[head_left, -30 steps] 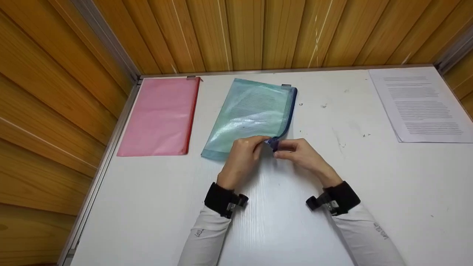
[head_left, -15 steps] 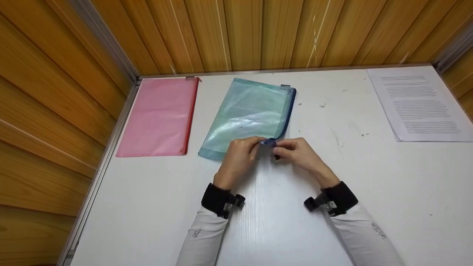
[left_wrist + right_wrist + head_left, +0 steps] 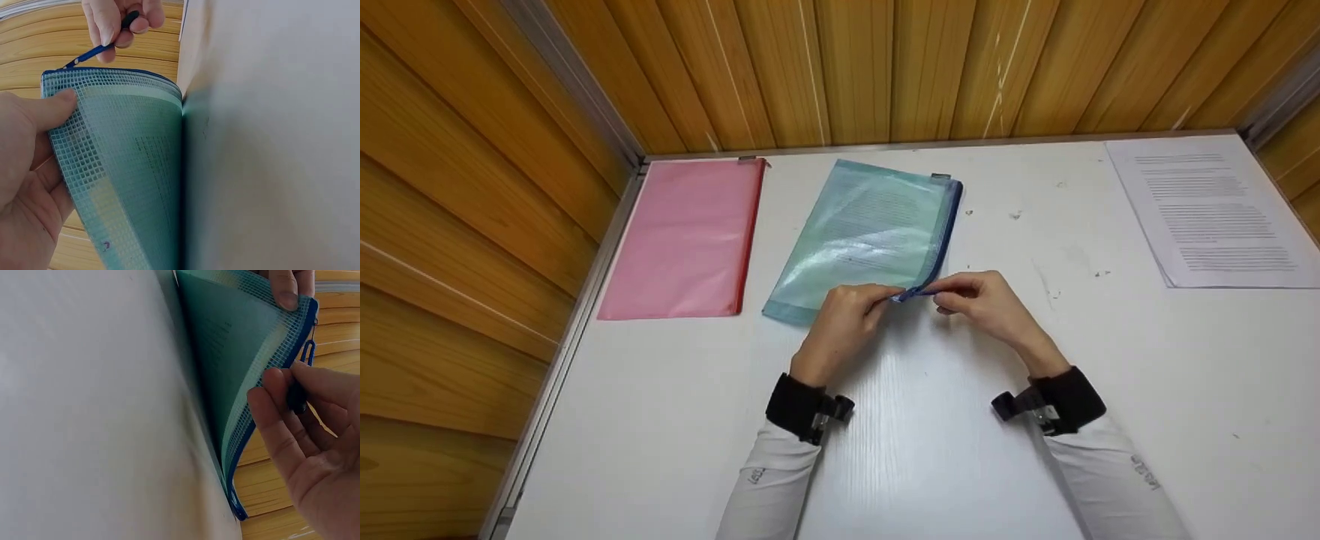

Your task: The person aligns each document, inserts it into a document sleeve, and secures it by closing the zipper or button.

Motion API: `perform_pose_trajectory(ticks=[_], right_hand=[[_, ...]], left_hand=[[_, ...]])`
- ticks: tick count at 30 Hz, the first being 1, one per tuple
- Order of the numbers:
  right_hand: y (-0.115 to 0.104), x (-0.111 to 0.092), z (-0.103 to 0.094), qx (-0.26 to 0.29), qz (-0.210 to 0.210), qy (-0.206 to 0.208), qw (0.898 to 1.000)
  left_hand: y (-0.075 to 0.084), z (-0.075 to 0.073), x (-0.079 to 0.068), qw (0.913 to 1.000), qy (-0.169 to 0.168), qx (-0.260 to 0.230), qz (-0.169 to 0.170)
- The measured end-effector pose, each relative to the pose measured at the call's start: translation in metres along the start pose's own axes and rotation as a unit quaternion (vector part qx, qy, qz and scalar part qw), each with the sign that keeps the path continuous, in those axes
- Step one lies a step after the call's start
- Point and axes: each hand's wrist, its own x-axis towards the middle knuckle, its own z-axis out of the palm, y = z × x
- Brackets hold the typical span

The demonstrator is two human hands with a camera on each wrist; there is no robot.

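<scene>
"What is in the hands?"
"The right hand (image 3: pixel 990 311) pinches a blue zip pull (image 3: pixel 87 56). The left hand (image 3: pixel 840 322) holds the near right corner of a teal pouch (image 3: pixel 802 277), mid-table."
"How far along?"
"A printed page (image 3: pixel 874 214) shows inside, so that part seems done. The zip seems what's left; whether it's closed, I can't tell."
"Around it?"
"Pink pouch (image 3: pixel 679 240) left, loose printed sheets (image 3: pixel 1215 214) far right."

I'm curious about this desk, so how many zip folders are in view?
2: the pink folder lies at the left of the table, and the blue-green folder is in the middle, a corner held by the left hand. Any underneath would be hidden.
</scene>
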Motion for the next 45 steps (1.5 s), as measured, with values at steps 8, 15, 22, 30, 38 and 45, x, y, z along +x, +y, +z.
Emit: perform_pose_trajectory(ticks=[8, 15, 22, 30, 38, 45], right_hand=[[0.003, -0.003, -0.009, -0.126, -0.109, 0.078, 0.983], [0.007, -0.003, -0.015, -0.166, -0.143, 0.115, 0.969], [0.010, -0.003, -0.020, -0.185, -0.129, 0.116, 0.967], [0.013, -0.002, -0.024, -0.197, -0.116, 0.119, 0.966], [0.018, -0.003, -0.032, -0.196, -0.082, 0.128, 0.969], [0.018, -0.002, -0.037, -0.200, -0.072, 0.131, 0.968]], left_hand=[[0.000, 0.000, -0.001, 0.9995, -0.027, 0.011, 0.015], [0.001, -0.001, -0.001, 0.9994, -0.033, 0.000, 0.012], [0.001, -0.006, -0.001, 0.9995, -0.024, -0.005, 0.018], [-0.002, -0.012, -0.001, 0.9994, -0.017, -0.008, 0.027], [-0.006, -0.017, -0.002, 0.9992, -0.005, -0.030, 0.026], [-0.009, -0.020, -0.003, 0.9987, 0.009, -0.047, 0.018]])
